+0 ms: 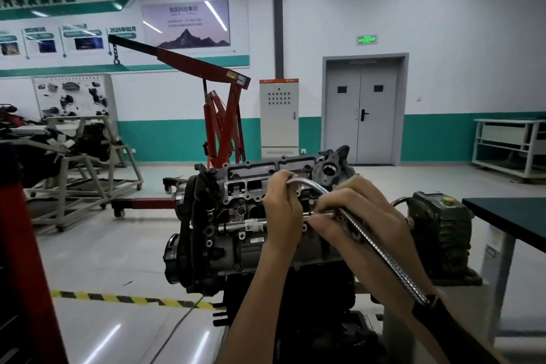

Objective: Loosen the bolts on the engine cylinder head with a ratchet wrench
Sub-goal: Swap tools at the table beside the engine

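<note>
A dark engine with its cylinder head [236,195] stands on a stand in front of me. A long flexible metal shaft tool [375,242] with a black handle runs from the lower right up over the head and bends at its tip. My left hand [280,207] pinches the bent tip end of the shaft above the head. My right hand [354,216] holds the shaft lower down, its fingers also pinching a small metal piece near the head. The bolt under the hands is hidden.
A red engine crane [218,115] stands behind the engine. A framed engine stand [88,162] is at the left, a dark-topped table [508,216] and a green gearbox [440,227] at the right. Yellow-black floor tape [124,298] and a cable cross the floor.
</note>
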